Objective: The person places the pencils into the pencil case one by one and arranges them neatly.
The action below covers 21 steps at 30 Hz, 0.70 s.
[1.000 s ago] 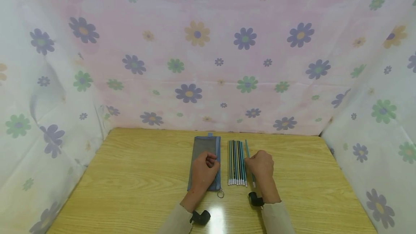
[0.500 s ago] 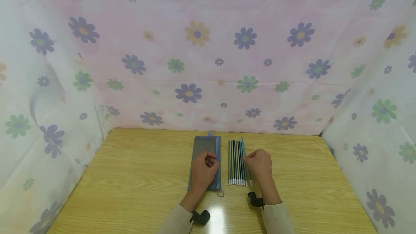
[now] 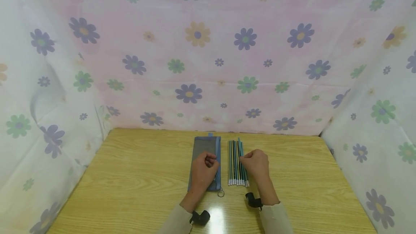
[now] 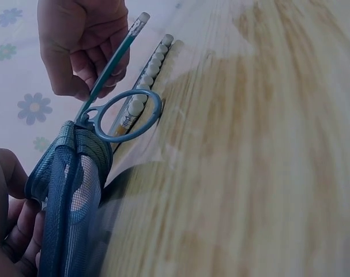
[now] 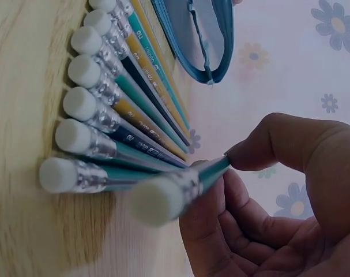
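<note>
Right wrist view has the right grip (image 3: 256, 163) pinching a green pencil (image 4: 113, 64) between thumb and fingertip, its white eraser raised off the table (image 3: 146, 165). Just left of that grip lies a row of pencils (image 3: 236, 161), side by side, erasers toward the person; the held one slants at the row's right end, though whether it touches its neighbours I cannot tell. Further left, the left grip (image 3: 203, 169) pinches the edge of a blue-grey mesh pouch (image 3: 204, 143), which lies beneath it and extends beyond it. A ring (image 4: 159, 107) hangs off the pouch corner nearest the person. Past both grips, a flowered cloth (image 3: 214, 71) rises behind the table.
</note>
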Available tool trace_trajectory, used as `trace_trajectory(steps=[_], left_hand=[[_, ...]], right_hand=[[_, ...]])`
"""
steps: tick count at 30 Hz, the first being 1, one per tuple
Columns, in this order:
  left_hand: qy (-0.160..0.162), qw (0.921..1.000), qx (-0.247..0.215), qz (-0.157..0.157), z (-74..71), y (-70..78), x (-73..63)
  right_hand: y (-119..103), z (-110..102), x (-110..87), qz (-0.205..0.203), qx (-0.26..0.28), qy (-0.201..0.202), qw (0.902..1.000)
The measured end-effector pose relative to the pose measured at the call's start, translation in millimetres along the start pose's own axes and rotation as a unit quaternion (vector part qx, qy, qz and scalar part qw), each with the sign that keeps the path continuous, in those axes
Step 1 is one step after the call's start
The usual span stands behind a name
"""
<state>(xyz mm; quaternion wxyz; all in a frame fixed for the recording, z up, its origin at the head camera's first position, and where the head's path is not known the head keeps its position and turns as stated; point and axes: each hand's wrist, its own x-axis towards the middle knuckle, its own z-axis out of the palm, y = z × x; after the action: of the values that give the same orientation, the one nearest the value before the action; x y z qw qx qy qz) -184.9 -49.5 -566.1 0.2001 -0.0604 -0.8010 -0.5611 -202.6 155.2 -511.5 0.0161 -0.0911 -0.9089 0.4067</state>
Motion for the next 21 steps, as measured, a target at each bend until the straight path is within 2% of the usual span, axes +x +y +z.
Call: trace_trajectory(steps=[10,21], left_hand=[[-0.003,1.0,-0.005,-0.003,-0.6,-0.2,-0.7],[-0.004,1.0,-0.003,-0.007,0.1,-0.8,0.0]], right_hand=[[-4.7,3.4,0.7,-0.004,0.006,0.013,0.9999],[-6.9,8.5,-0.1,-0.023,0.012,-0.001,0.9997]])
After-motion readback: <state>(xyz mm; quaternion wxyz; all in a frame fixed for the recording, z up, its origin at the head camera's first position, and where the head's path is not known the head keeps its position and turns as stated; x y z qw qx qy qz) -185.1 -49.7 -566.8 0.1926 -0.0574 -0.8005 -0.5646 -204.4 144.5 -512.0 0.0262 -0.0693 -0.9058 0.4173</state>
